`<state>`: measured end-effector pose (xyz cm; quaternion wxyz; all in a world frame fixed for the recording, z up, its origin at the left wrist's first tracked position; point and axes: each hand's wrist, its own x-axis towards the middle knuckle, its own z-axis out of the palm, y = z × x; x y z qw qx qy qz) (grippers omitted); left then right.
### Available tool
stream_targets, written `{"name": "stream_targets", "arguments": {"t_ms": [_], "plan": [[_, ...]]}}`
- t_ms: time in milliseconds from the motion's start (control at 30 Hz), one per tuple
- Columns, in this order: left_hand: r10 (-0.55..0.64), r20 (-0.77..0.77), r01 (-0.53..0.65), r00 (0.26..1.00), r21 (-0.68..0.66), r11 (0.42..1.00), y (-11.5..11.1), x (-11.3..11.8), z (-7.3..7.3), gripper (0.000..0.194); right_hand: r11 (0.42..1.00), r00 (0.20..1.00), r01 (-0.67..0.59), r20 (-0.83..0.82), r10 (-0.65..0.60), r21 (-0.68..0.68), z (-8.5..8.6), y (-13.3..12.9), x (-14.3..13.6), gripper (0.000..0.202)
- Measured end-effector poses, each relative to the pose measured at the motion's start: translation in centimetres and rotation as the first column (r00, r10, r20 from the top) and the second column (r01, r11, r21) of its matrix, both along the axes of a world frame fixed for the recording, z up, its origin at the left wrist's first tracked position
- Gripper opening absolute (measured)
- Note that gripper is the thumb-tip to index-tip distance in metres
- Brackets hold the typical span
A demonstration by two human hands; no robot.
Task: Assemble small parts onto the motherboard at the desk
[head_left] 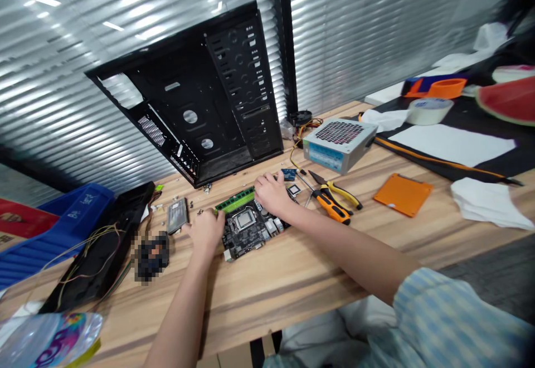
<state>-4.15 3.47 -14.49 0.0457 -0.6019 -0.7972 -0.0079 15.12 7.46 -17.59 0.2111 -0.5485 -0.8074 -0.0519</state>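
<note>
A dark motherboard [234, 242] lies on the wooden table in front of me, with a silver processor [244, 220] in its socket. Green memory modules [236, 201] run along its far edge. My left hand [206, 231] grips the board's left side, fingers curled at the edge. At the far right part of the board, my right hand [271, 194] is closed on it, with its fingertips partly hidden. Just left of my left hand lies a flat metal drive [178, 216]. A pair of yellow-and-black pliers [340, 189] and an orange-handled screwdriver [332, 205] rest right of the board.
An open black computer case [225, 95] stands behind the board against the blinds. A power supply [340, 142] sits at the back right, near an orange plate [403, 195]. To the left are a cooling fan [152, 256], a black panel [100, 245] and a blue bin [71, 220].
</note>
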Motion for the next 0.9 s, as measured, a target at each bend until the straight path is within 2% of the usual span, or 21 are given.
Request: {"name": "stream_targets", "arguments": {"t_ms": [300,600,900], "plan": [[0.031,0.005,-0.031,1.0,-0.018,0.999,0.05,0.02,0.32,0.044,1.0,1.0,0.003,0.0,-0.003,0.013,-0.33,0.14,0.18,0.028],[-0.03,0.052,0.032,0.998,-0.031,0.999,0.34,-0.47,-0.07,0.041,0.999,1.0,0.016,-0.023,-0.016,0.038,-0.32,-0.03,0.25,0.035],[-0.031,0.077,0.033,0.997,-0.03,0.999,0.43,-0.72,-0.12,0.039,0.999,0.999,0.041,-0.022,-0.041,0.016,-0.19,-0.08,0.14,0.035]]}}
